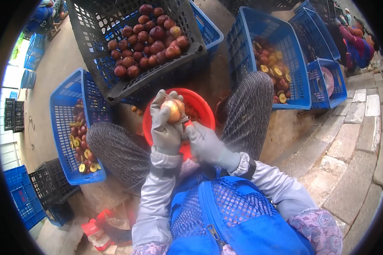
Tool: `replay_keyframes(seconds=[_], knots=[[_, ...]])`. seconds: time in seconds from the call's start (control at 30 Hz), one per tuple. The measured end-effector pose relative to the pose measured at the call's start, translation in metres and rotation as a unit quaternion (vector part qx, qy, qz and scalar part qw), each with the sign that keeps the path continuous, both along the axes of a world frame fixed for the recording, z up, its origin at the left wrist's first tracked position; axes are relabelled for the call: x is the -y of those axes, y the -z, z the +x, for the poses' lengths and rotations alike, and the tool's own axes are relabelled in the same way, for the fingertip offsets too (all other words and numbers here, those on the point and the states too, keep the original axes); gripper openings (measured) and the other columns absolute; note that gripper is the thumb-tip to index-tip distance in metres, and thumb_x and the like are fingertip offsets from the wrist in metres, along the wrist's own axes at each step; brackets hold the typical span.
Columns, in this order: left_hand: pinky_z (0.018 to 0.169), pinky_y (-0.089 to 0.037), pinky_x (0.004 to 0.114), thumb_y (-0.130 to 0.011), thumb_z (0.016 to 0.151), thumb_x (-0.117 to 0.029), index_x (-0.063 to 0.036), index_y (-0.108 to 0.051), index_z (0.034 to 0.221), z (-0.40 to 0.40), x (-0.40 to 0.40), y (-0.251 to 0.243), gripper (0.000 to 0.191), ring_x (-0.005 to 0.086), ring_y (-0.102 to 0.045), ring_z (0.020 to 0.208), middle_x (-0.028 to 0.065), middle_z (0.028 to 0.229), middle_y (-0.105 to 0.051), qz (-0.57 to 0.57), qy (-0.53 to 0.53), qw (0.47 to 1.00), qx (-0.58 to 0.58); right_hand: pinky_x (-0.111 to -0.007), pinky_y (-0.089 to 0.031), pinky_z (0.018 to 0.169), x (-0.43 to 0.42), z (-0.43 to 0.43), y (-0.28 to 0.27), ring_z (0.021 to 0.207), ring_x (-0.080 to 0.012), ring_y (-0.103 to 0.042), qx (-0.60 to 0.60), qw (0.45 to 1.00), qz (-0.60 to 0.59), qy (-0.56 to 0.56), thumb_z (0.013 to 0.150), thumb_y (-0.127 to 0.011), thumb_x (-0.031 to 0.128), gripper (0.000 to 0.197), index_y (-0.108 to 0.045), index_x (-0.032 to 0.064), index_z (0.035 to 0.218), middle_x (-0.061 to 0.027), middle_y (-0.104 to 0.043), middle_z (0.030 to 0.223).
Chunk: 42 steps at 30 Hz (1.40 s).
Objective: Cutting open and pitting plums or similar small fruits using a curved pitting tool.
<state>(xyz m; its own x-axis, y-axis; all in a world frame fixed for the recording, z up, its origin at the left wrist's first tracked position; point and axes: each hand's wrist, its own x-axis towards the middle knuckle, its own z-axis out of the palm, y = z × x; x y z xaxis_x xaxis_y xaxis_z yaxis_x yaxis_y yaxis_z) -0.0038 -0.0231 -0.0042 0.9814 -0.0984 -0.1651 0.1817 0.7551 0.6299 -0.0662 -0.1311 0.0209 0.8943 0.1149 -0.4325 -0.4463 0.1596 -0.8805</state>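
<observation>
My left hand (166, 127), in a pale grey glove, is closed around a yellow-orange plum-like fruit (171, 111). My right hand (208, 142), gloved alike, grips a small knife or pitting tool with a red handle (187, 123). Its metal end meets the fruit's lower right side; the exact tip is hard to make out. Both hands are above a red plastic basin (207, 111) between my knees, with reddish scraps (193, 111) inside. Just beyond the basin a tilted black plastic crate (134, 83) holds many whole dark-red plums (143, 36).
Blue crates with whole and halved plums stand at left (56, 108) and right (301, 63). A smaller blue crate (333, 92) holds a pink round item. A red-and-white packet (97, 234) lies lower left. Other people (359, 44) are at upper right; brick paving (344, 140) runs along the right.
</observation>
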Motion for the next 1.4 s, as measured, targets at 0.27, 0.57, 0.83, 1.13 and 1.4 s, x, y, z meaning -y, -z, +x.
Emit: replay_keyframes(seconds=[0.27,0.57,0.83,1.13,1.4], knots=[[0.094,-0.045,0.042,-0.049,0.088,-0.048,0.0039,-0.050,0.117,-0.003,-0.001,-0.025,0.059,0.0319,-0.057,0.105,0.0180,0.110,-0.059,-0.084,0.146,0.973,-0.156,-0.023,-0.040,0.048,0.003,0.000,0.001,0.048,-0.0054,-0.045,0.040,0.999,-0.005,0.001,0.098,-0.041,0.036,0.033,-0.050,0.0055,0.090,0.0004,-0.048,0.062],[0.086,-0.046,0.032,-0.055,0.087,-0.034,0.0012,-0.047,0.121,0.006,-0.018,-0.031,0.050,0.0214,-0.061,0.092,0.0130,0.096,-0.062,0.261,0.225,0.939,-0.020,-0.024,-0.041,0.050,0.038,0.014,-0.003,0.052,-0.0059,-0.047,-0.030,0.992,0.017,-0.122,0.096,-0.041,0.043,0.042,-0.055,0.0033,0.094,-0.0022,-0.054,0.070],[0.095,-0.044,0.037,-0.057,0.083,-0.025,0.0029,-0.047,0.121,-0.011,-0.008,-0.029,0.049,0.0280,-0.059,0.104,0.0193,0.111,-0.060,0.118,0.178,0.975,-0.069,-0.028,-0.046,0.072,0.048,0.025,0.025,0.074,-0.0140,-0.057,0.163,0.971,-0.019,-0.172,0.097,-0.040,0.041,0.040,-0.054,0.0030,0.095,-0.0099,-0.060,0.077],[0.101,-0.036,0.039,-0.059,0.080,-0.019,0.0005,-0.043,0.127,-0.018,0.004,-0.027,0.053,0.0251,-0.056,0.106,0.0201,0.116,-0.058,-0.052,0.099,0.990,-0.090,-0.032,-0.046,0.066,0.059,0.041,0.012,0.067,-0.0184,-0.057,0.158,0.950,-0.064,-0.260,0.096,-0.042,0.040,0.035,-0.053,0.0063,0.099,-0.0093,-0.057,0.071],[0.089,-0.048,0.037,-0.063,0.068,0.001,0.0000,-0.044,0.119,-0.011,-0.032,-0.025,0.054,0.0244,-0.060,0.099,0.0168,0.108,-0.060,0.321,0.123,0.939,-0.001,-0.038,-0.045,0.058,0.067,0.049,0.019,0.065,-0.0331,-0.058,0.214,0.895,-0.207,-0.332,0.095,-0.042,0.042,0.037,-0.048,0.0068,0.087,-0.0152,-0.054,0.065]])
